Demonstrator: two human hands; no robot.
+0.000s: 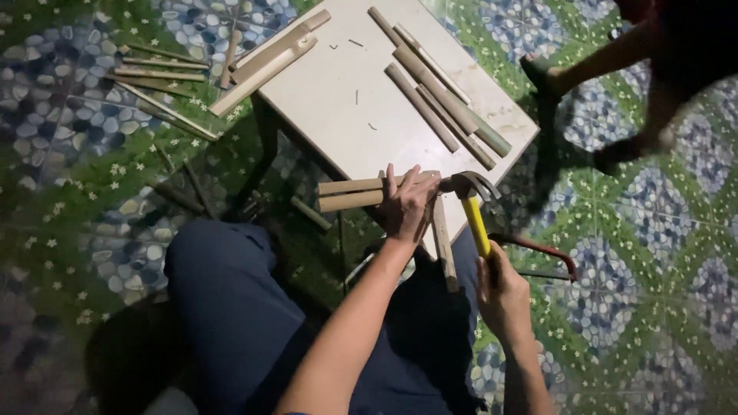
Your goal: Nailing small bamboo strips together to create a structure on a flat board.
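Two bamboo pieces (361,192) lie at desk (346,100) edge, L hand (406,206) fingers pressing them down. R hand (500,288) clenched round yellow-handled hammer (473,211), head touching the bamboo end.

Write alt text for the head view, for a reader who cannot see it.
A seated person's left hand presses bamboo pieces on the near edge of a small pale table, while the right hand holds a yellow-handled hammer with its head at the joint. More bamboo strips lie on the table and patterned floor; a hacksaw lies at right.
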